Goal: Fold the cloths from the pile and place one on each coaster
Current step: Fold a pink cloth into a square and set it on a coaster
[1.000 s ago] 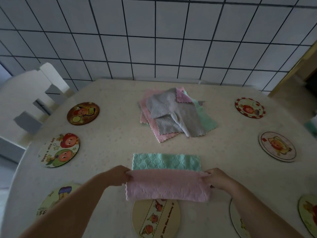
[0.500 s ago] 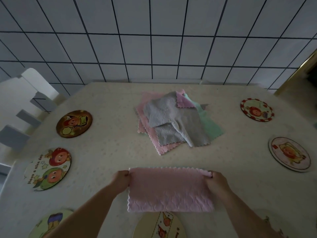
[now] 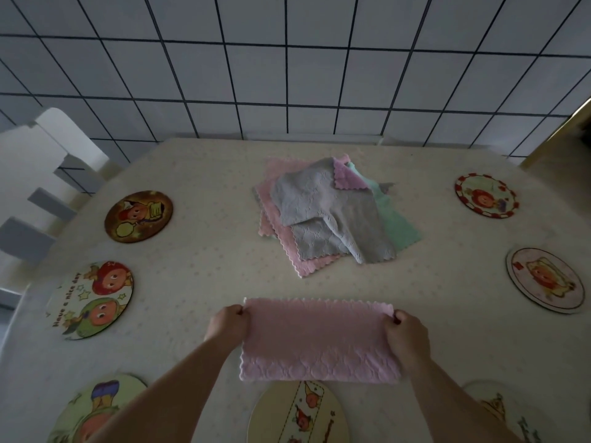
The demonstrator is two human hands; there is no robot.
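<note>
A pink cloth (image 3: pixel 318 340) lies folded in half on the table in front of me, its scalloped edges together at the far side. My left hand (image 3: pixel 228 324) pinches its far left corner, and my right hand (image 3: pixel 406 330) pinches its far right corner. The pile (image 3: pixel 332 215) of grey, pink and green cloths sits beyond it at mid-table. Round picture coasters ring the table: three on the left (image 3: pixel 138 216) (image 3: pixel 91 298) (image 3: pixel 96 410), one at the near edge (image 3: pixel 297 414), and three on the right (image 3: pixel 486 195) (image 3: pixel 545 284) (image 3: pixel 502 410).
The table (image 3: pixel 198 257) has a cream dotted cover and stands against a white tiled wall (image 3: pixel 287 65). A white chair back (image 3: pixel 41 161) stands at the far left. A yellowish frame (image 3: pixel 563 132) is at the far right.
The pink near half has been laid over the green side, so the cloth now lies folded in half with only pink showing. Both hands moved away from me to its far corners.
</note>
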